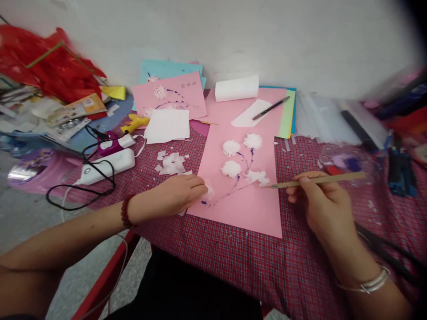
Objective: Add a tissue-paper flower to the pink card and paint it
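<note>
A pink paper sheet [248, 209] lies on the red checked tablecloth [233, 262] with several white tissue flowers [231, 147] and purple painted stems on it. My left hand [178, 193] rests at the sheet's left edge, fingers curled and pinched on a small white tissue tuft [209, 191]. My right hand [320, 200] sits to the right of the sheet and grips a thin wooden brush [320, 180], held almost level, with its tip at the lower right flower [258, 177].
White tissue scraps [171, 163] lie left of the sheet. Behind are a second pink flower sheet [170, 95], white paper [167, 126], a tissue roll [236, 88], a pen [271, 108], a yellow glue gun [135, 123] and a white power strip [108, 165] with black cable. Red plastic [50, 66] sits far left.
</note>
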A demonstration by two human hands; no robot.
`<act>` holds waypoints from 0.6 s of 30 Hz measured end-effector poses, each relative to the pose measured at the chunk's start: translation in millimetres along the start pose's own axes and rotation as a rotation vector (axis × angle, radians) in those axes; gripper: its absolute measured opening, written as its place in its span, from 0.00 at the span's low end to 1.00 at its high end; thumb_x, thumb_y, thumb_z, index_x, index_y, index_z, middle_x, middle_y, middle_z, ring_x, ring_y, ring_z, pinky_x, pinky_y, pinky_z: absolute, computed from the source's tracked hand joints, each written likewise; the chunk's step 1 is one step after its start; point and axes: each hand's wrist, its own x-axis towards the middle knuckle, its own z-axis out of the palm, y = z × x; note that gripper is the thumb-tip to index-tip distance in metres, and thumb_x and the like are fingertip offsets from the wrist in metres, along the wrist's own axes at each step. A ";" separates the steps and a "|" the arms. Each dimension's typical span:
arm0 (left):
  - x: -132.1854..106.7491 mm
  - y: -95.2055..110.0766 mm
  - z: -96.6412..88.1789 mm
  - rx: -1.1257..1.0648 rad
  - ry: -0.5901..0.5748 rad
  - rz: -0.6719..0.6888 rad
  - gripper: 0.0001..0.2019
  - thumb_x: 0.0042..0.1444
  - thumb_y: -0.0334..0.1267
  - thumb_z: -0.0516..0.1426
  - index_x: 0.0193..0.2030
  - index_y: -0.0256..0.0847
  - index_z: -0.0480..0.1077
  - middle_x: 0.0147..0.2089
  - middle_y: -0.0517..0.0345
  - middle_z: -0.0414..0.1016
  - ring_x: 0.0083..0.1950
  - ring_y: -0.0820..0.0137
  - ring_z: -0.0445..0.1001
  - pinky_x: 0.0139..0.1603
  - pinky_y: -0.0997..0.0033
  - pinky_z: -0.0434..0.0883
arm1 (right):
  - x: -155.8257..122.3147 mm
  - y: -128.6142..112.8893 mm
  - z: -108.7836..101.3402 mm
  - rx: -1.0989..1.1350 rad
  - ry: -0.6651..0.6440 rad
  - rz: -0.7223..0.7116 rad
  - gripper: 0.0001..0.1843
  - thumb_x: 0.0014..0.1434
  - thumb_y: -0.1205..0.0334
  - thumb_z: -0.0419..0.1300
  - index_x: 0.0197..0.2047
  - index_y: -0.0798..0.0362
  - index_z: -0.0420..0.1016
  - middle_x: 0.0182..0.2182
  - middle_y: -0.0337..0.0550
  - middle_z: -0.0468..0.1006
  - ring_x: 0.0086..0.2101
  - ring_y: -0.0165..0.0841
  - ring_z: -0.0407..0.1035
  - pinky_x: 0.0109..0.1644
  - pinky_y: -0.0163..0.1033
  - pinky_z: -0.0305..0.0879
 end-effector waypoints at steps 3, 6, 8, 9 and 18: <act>-0.5 -1.4 16.0 -0.002 0.091 -0.063 0.11 0.64 0.28 0.50 0.50 0.37 0.69 0.48 0.49 0.76 0.48 0.64 0.73 0.50 0.64 0.69 | -0.8 2.0 0.2 -0.035 -0.017 -0.033 0.08 0.55 0.57 0.64 0.32 0.52 0.74 0.20 0.38 0.76 0.18 0.28 0.68 0.21 0.32 0.66; 5.3 -5.7 23.7 -0.124 0.202 -0.192 0.09 0.63 0.28 0.51 0.47 0.35 0.70 0.41 0.51 0.77 0.42 0.66 0.74 0.45 0.66 0.70 | -1.3 3.4 -0.4 -0.044 -0.036 -0.033 0.07 0.56 0.57 0.63 0.33 0.52 0.74 0.21 0.37 0.77 0.19 0.28 0.68 0.22 0.31 0.66; 7.5 -8.2 24.3 -0.203 0.254 -0.243 0.09 0.61 0.28 0.52 0.46 0.35 0.70 0.40 0.52 0.77 0.41 0.67 0.74 0.43 0.67 0.70 | -1.4 3.6 -0.7 -0.040 -0.035 -0.030 0.06 0.56 0.58 0.63 0.33 0.52 0.74 0.21 0.37 0.77 0.19 0.28 0.69 0.22 0.31 0.66; 7.6 -9.1 23.3 -0.225 0.270 -0.248 0.09 0.60 0.28 0.52 0.46 0.35 0.70 0.40 0.52 0.77 0.41 0.67 0.74 0.43 0.67 0.70 | -1.3 3.6 -0.8 -0.037 -0.034 -0.031 0.06 0.56 0.59 0.64 0.33 0.52 0.74 0.20 0.37 0.76 0.19 0.28 0.69 0.22 0.31 0.66; 5.5 -7.9 4.7 -0.233 0.016 -0.063 0.08 0.60 0.29 0.53 0.30 0.37 0.68 0.33 0.56 0.69 0.37 0.69 0.67 0.41 0.69 0.64 | -3.1 5.6 -1.0 -0.099 -0.074 -0.034 0.02 0.57 0.63 0.63 0.34 0.52 0.75 0.21 0.38 0.76 0.19 0.29 0.69 0.22 0.32 0.67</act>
